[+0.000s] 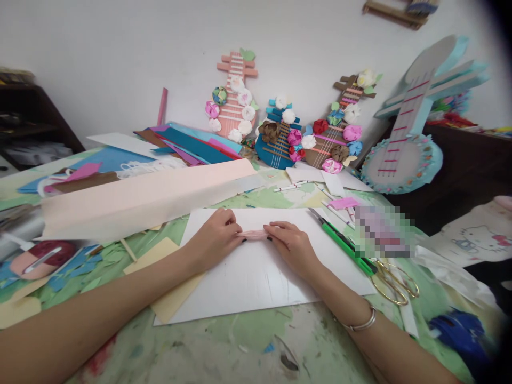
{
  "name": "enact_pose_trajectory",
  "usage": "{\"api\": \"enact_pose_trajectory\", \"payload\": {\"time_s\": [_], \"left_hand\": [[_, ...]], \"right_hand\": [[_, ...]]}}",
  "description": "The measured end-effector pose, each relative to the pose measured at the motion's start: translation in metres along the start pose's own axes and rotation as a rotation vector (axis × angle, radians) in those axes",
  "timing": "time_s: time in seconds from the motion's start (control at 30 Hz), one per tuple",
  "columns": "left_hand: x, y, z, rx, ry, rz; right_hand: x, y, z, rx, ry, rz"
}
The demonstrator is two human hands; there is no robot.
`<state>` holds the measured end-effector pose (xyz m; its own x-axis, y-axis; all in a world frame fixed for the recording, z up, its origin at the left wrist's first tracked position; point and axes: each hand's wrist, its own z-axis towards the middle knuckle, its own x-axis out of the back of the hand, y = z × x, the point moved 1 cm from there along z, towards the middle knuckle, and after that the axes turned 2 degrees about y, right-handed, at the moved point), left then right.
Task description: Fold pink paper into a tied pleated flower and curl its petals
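A short pale pink strip [254, 234], creased lengthwise like gathered crepe paper, is stretched between my two hands. My left hand [219, 234] pinches its left end, and my right hand [290, 244] pinches the other end with the fingers close together. Both hands are over a white board [240, 290]. Just right of the board's middle lies a green craft knife [346, 246] with its blade out. The gold-handled scissors [394, 282] rest beside the knife's lower end.
A large pale pink paper sheet [148, 200] lies behind my left arm. Coloured sheets [200, 146] are piled at the back. Several flower-decorated lute shapes, one pink [236, 98], lean on the wall. A light-blue one [400, 154] stands right. The table cover [192, 352] is paint-stained.
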<state>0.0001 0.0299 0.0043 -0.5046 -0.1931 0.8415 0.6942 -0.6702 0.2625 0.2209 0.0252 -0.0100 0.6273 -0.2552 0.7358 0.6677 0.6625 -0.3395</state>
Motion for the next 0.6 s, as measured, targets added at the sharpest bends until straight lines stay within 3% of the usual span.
{"api": "enact_pose_trajectory", "payload": {"time_s": [0.1,0.4,0.6], "left_hand": [[-0.002,-0.002,-0.001,0.001,0.013,-0.019],[-0.017,-0.004,-0.005,0.059,-0.216,-0.095],[-0.017,-0.004,-0.003,0.045,-0.173,-0.136]], "right_hand": [[-0.001,0.000,-0.002,0.023,-0.046,0.001],[-0.004,-0.003,-0.002,0.155,-0.058,-0.081],[-0.006,-0.005,-0.002,0.206,-0.050,-0.052]]}}
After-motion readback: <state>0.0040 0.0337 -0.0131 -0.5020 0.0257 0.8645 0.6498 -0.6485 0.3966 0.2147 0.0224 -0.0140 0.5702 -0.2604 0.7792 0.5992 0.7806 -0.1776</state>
